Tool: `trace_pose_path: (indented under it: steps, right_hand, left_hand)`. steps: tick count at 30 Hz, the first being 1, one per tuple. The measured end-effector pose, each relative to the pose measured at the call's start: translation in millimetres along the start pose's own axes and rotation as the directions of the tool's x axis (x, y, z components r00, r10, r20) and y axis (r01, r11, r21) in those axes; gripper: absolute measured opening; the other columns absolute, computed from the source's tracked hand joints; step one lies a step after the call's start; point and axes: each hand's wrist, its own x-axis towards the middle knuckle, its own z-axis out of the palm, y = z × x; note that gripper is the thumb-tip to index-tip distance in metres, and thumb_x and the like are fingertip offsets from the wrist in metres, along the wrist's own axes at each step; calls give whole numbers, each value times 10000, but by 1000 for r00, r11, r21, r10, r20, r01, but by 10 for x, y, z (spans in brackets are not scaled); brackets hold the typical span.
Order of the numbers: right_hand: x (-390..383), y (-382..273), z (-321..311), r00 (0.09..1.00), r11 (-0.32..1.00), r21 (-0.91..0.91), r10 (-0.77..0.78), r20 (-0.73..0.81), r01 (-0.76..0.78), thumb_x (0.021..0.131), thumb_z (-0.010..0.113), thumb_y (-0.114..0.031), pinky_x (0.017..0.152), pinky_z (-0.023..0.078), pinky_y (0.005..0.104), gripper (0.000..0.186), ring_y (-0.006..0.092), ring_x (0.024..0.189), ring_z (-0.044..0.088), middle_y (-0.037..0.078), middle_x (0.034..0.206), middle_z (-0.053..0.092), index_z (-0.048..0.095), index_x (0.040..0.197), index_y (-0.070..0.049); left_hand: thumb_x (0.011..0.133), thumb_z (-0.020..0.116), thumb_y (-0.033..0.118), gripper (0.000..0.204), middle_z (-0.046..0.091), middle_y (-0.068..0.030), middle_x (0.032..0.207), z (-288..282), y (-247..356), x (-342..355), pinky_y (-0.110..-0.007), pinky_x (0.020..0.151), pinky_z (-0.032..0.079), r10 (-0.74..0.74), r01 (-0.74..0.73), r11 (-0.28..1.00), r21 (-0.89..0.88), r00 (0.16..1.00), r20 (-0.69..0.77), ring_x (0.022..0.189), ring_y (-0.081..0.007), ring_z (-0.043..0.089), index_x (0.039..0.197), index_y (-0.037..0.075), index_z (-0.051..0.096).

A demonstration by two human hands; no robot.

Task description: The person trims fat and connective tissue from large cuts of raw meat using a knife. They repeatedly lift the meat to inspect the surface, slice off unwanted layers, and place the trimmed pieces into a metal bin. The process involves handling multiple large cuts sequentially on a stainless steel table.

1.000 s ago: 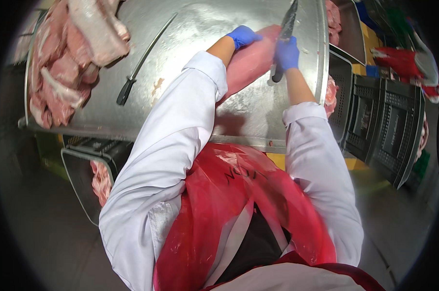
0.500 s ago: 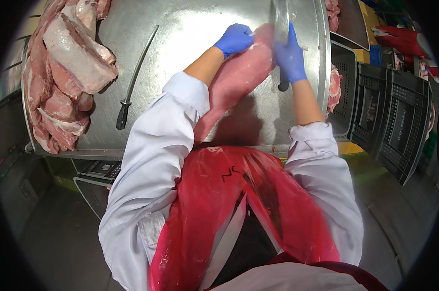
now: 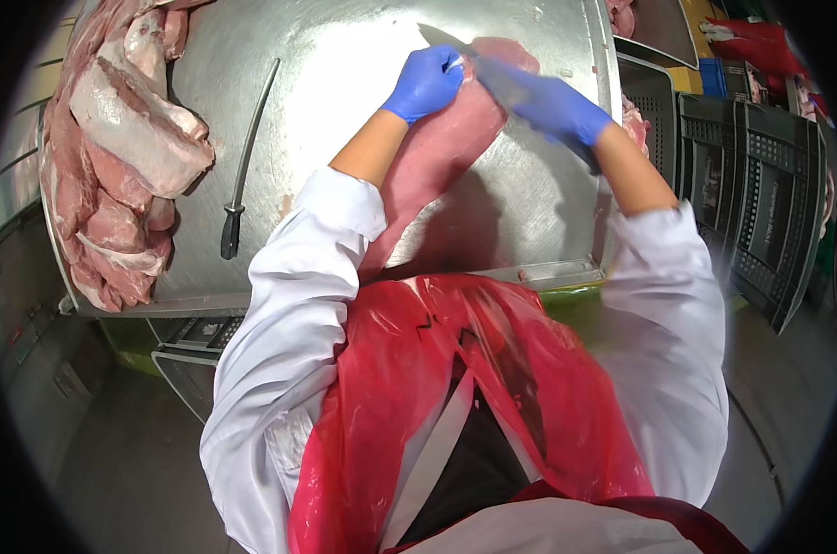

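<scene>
Gripping a knife, right hand cuts pink meat

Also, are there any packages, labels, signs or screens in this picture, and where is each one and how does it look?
No screens or signs in view.
Black plastic crates: stacked at the right of the steel table, perforated walls; a pale rectangular patch on one side, too blurred to tell if it is a label.
Blue crate: behind them, top right.

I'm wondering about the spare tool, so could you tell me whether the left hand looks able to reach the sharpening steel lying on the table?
Probably yes: the sharpening steel lies uncovered on bare steel table, left of the left hand, which now grips the meat cut; nothing lies between.
</scene>
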Motion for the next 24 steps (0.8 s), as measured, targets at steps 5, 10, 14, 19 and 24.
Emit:
trace_pose_path:
  steps: [5, 10, 14, 19, 24]
  right_hand:
    - [-213, -163, -167, 978, 985, 150, 53, 200, -84, 954, 573, -163, 585, 523, 290, 720, 130, 680, 562, 72, 828, 613, 281, 1599, -297]
    - [-595, -110, -220, 955, 975, 189, 57, 289, -116, 947, 567, -131, 527, 504, 262, 742, 108, 633, 559, 39, 779, 581, 261, 1605, -284]
    - [2, -114, 104, 982, 957, 290, -51, 182, -4, 955, 530, -85, 522, 517, 277, 764, 115, 589, 562, 38, 747, 571, 204, 1617, -284]
    - [-795, -416, 222, 931, 921, 345, 49, 362, -183, 972, 521, -87, 440, 498, 280, 764, 110, 475, 534, 42, 664, 547, 173, 1617, -303]
    - [-306, -805, 723, 975, 869, 477, 26, 219, -130, 974, 507, -60, 508, 497, 268, 753, 103, 518, 531, 27, 685, 561, 194, 1618, -292]
  left_hand:
    - [875, 638, 172, 155, 657, -193, 747, -65, -44, -62, -415, 656, 521, 7, -9, 1000, -26, 996, -86, 669, -365, 629, 848, 23, 676]
    - [887, 651, 171, 161, 639, -142, 706, -119, -69, -117, -365, 622, 505, 12, -17, 999, -44, 994, -113, 622, -248, 599, 896, 12, 671]
    - [897, 657, 168, 164, 612, -104, 667, -114, -15, -42, -329, 593, 486, 131, -137, 989, -58, 987, -95, 592, -165, 556, 927, 7, 673]
    - [900, 671, 170, 160, 592, -53, 662, -406, -94, -55, -288, 578, 457, 51, -74, 989, -128, 984, -171, 598, -110, 521, 941, 15, 679]
    - [942, 670, 131, 129, 638, 9, 763, -580, 228, -270, -258, 624, 467, 114, -148, 968, -202, 979, -170, 673, -67, 547, 1005, 19, 676]
